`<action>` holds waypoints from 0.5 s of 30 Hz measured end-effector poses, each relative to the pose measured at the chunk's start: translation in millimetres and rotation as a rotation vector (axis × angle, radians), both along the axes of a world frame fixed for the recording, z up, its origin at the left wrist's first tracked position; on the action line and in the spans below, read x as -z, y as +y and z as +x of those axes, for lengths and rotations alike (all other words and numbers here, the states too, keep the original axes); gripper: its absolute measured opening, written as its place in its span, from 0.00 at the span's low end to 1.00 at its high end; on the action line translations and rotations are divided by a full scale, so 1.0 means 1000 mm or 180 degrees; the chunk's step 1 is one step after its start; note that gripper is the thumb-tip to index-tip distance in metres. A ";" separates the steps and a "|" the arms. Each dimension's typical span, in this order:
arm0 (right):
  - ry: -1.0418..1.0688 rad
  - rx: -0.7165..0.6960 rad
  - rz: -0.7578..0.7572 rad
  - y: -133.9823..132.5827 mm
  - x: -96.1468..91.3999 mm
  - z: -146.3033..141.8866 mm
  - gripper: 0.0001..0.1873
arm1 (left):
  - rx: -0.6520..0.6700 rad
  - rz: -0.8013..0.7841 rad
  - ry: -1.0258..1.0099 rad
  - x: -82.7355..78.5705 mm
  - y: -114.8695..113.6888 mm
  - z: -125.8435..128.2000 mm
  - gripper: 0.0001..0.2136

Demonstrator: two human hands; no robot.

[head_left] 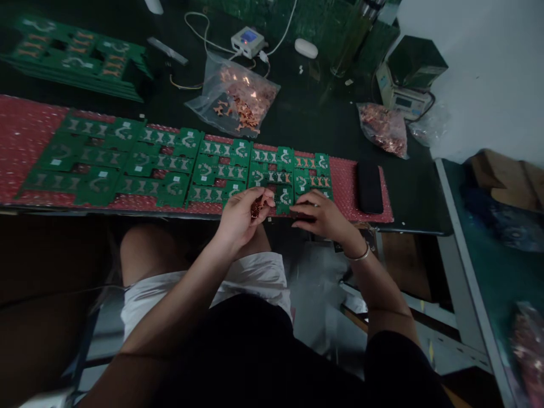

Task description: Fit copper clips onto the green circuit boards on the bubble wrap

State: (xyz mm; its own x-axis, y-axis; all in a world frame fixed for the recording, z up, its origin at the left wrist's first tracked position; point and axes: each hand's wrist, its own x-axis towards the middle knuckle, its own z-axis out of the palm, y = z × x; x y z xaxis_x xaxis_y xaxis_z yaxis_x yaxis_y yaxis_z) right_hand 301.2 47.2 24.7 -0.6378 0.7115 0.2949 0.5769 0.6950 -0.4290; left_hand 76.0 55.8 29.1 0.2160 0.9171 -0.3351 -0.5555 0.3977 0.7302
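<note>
My left hand (246, 214) is closed around a small bunch of copper pieces (257, 207), at the front edge of the green circuit boards. Right of it, my right hand (321, 216) hovers by the lower edge of the rightmost circuit board (301, 182), fingers curved and apart; I make out nothing between them. That board carries copper pieces on its top and middle rows. Beside it, another circuit board (258, 175) shows copper-coloured pieces in its middle row, its lower part partly hidden by my left hand. Further left, several circuit boards (164, 153) show silvery pads.
Pink bubble wrap (344, 181) lies beneath the boards, with a black phone-like object (369, 188) on its right end. Behind are an open bag of copper pieces (249, 96), another bag (383, 129), a stack of boards (80, 54) and a small wired device (247, 42).
</note>
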 end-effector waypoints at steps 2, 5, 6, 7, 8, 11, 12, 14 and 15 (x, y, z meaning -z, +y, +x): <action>-0.0020 0.0068 0.0067 -0.009 0.005 -0.002 0.08 | 0.0024 -0.0037 0.0041 0.001 -0.002 0.002 0.10; 0.0500 0.0530 0.0272 -0.018 0.007 -0.008 0.08 | 0.0117 -0.0052 0.0159 0.002 -0.013 0.008 0.11; 0.0757 0.0752 0.0364 -0.022 0.006 -0.012 0.08 | 0.0200 -0.0037 0.0188 0.002 -0.017 0.010 0.12; 0.0997 0.0951 0.0440 -0.027 0.004 -0.016 0.08 | 0.0306 -0.0029 0.0195 0.003 -0.022 0.012 0.13; 0.1186 0.1082 0.0492 -0.032 0.001 -0.022 0.08 | 0.0429 -0.0045 0.0174 0.004 -0.027 0.014 0.14; 0.1436 0.1102 0.0618 -0.046 -0.002 -0.039 0.08 | 0.0705 -0.0172 0.0035 0.006 -0.036 0.016 0.16; 0.1457 0.1113 0.0667 -0.049 -0.002 -0.044 0.08 | 0.0702 -0.0195 0.0005 0.007 -0.037 0.016 0.17; 0.1429 0.1223 0.0724 -0.052 -0.001 -0.050 0.06 | 0.0601 -0.0184 0.0034 0.008 -0.037 0.015 0.16; 0.1382 0.1291 0.0724 -0.051 0.000 -0.052 0.05 | 0.0531 -0.0156 0.0088 0.009 -0.035 0.014 0.16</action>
